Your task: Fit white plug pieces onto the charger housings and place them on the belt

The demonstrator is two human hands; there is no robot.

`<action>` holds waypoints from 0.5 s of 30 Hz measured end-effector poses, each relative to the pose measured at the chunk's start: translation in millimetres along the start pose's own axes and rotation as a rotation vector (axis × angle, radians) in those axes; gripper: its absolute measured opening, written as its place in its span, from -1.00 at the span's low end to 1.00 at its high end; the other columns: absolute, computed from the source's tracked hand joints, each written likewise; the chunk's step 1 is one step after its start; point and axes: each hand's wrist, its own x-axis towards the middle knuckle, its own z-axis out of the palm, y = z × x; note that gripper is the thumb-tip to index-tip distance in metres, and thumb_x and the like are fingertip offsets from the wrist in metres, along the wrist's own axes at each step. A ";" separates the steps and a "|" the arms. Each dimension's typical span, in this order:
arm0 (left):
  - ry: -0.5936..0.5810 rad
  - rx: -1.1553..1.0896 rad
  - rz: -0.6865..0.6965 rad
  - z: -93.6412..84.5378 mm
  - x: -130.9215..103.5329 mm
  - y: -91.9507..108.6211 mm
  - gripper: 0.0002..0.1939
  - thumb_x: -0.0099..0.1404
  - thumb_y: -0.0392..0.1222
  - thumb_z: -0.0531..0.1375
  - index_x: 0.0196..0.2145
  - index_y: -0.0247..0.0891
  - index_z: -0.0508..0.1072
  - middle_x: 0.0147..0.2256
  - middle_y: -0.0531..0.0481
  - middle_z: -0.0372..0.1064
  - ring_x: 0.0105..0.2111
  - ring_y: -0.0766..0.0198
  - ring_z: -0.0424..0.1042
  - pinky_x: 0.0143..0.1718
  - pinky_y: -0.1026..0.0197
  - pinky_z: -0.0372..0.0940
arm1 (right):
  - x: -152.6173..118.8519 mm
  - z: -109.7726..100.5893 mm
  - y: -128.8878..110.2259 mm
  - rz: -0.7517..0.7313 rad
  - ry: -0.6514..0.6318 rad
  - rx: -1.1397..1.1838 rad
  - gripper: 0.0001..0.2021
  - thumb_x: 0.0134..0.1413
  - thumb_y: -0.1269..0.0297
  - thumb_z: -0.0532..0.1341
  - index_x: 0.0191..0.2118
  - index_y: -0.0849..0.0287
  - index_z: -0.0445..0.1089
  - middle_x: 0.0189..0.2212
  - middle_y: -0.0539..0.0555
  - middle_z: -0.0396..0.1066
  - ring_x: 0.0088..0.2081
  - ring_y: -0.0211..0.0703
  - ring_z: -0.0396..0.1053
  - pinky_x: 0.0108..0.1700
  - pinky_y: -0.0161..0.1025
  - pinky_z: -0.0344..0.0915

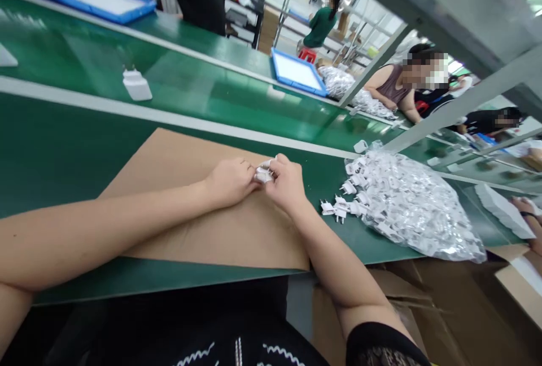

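Note:
Both of my hands meet above a brown cardboard sheet (169,162) on the green bench. Between them is a white plug adapter (265,173), partly covered by fingers; I cannot tell if it is one piece or two. My left hand (231,182) is closed on its left side. From the right, my right hand (288,182) pinches it with thumb and fingers. To the right of my hands lies a clear plastic bag (419,202) full of white plug adapters. Several loose adapters (341,206) spill out by the bag's left side.
A single white adapter (136,85) rests on the conveyor (203,78) beyond the bench. Blue-rimmed trays (298,71) stand on the far side. A slanted metal post (457,92) rises at the right. Cardboard boxes (406,292) sit below the bench edge. Other people work across the line.

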 end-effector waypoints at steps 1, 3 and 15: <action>-0.021 -0.075 -0.013 -2.3 1.5 -3.2 -0.63 0.44 0.04 0.14 -0.28 -0.32 0.55 -0.29 -0.28 0.52 -0.22 -0.08 0.48 -0.27 0.02 0.31 | -0.7 1.9 1.4 0.009 0.019 0.053 -0.72 -0.06 0.55 0.18 -0.21 0.20 0.52 -0.32 0.00 0.28 -0.39 -0.24 0.24 -0.35 -0.31 0.15; -0.086 -0.246 -0.059 -6.5 9.5 -13.4 -0.64 0.38 0.11 0.16 -0.30 -0.24 0.54 -0.27 -0.18 0.55 -0.25 -0.02 0.50 -0.27 0.07 0.31 | -0.4 6.4 5.6 0.064 0.059 0.198 -0.59 -0.02 0.53 0.21 0.00 0.22 0.51 -0.31 -0.01 0.33 -0.39 -0.25 0.30 -0.29 -0.31 0.26; 0.089 0.007 -0.704 -34.1 125.1 -93.0 -0.68 0.34 0.09 0.15 -0.21 -0.20 0.55 -0.14 -0.24 0.59 -0.10 -0.11 0.55 -0.26 0.09 0.33 | 3.3 34.4 11.3 0.112 0.062 0.234 -0.50 0.26 0.29 0.22 0.29 0.21 0.34 0.12 0.25 0.33 -0.15 -0.01 0.48 -0.10 -0.09 0.43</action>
